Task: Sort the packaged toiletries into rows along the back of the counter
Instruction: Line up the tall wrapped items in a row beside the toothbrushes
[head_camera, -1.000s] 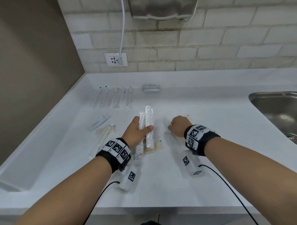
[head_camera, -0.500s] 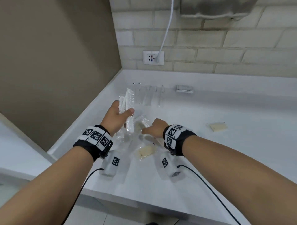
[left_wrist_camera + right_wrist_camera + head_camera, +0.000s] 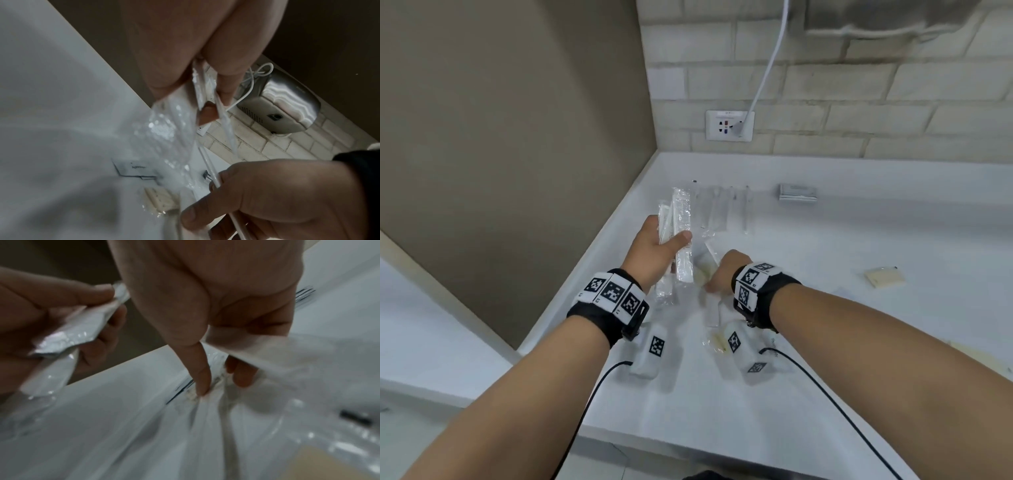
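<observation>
Left hand [image 3: 654, 250] is wrapped around a couple of bagged combs [image 3: 681, 236], held up over the worktop [image 3: 825, 325]. Right hand [image 3: 726, 274] is down just beside them, fingers [image 3: 202, 379] pinching a clear packet [image 3: 216, 426] lying on the worktop. More packets [image 3: 722, 209] lined up along the back.

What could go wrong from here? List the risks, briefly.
1. The left hand grips two long wrapped packets together, and glossy wrap may let one slip out.
2. The right hand pinches a packet lying in a loose overlapping pile, so lifting it may drag neighbouring packets along.
3. Carrying the packets back could nudge the row of packets already laid along the back of the counter.
</observation>
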